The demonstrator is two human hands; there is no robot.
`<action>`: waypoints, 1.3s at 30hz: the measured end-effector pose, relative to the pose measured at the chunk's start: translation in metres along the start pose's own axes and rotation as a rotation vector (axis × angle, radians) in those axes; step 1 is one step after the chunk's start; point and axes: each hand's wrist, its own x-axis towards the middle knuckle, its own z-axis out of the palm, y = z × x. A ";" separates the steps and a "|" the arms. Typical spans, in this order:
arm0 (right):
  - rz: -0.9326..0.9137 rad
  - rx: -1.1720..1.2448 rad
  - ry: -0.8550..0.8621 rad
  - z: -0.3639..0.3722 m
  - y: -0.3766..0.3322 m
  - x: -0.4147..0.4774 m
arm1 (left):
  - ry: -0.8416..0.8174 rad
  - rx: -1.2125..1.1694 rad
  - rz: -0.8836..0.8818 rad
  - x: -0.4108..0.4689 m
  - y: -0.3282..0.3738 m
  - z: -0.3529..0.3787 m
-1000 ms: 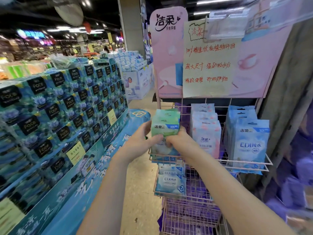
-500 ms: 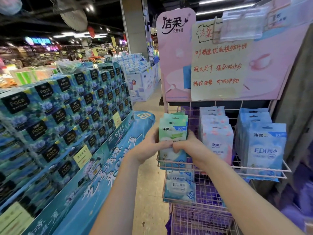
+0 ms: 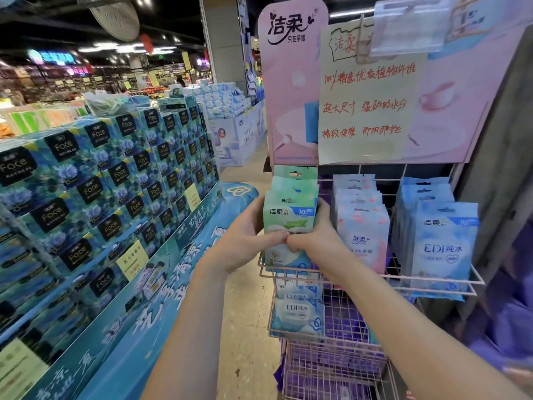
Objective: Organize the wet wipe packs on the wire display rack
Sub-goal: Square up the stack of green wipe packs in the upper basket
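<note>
Two hands on the green wet wipe packs (image 3: 290, 217), leftmost row of the top shelf of the wire display rack (image 3: 432, 282).
Left hand (image 3: 245, 238) and right hand (image 3: 314, 238) curled round the stack from either side, thumbs meeting across the front pack. Likely light, soft, squashy pouches with slick film, so prone to slide or fan out; best gripped low on both side edges, squeezed together, not by the thin hang tabs. Pink packs (image 3: 360, 226) and blue packs (image 3: 435, 241) upright alongside.

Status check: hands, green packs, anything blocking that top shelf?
Left hand and right hand both grip the green wet wipe packs. Stack upright, top-left of wire rack. Pink packs close beside; nothing blocking.
</note>
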 end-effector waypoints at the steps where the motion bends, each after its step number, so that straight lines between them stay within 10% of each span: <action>1: -0.013 0.004 0.008 -0.001 0.001 0.000 | -0.010 0.007 0.014 -0.001 0.001 0.001; 39: 0.127 -0.104 -0.011 0.007 0.012 0.017 | 0.015 0.229 -0.186 0.008 -0.035 0.009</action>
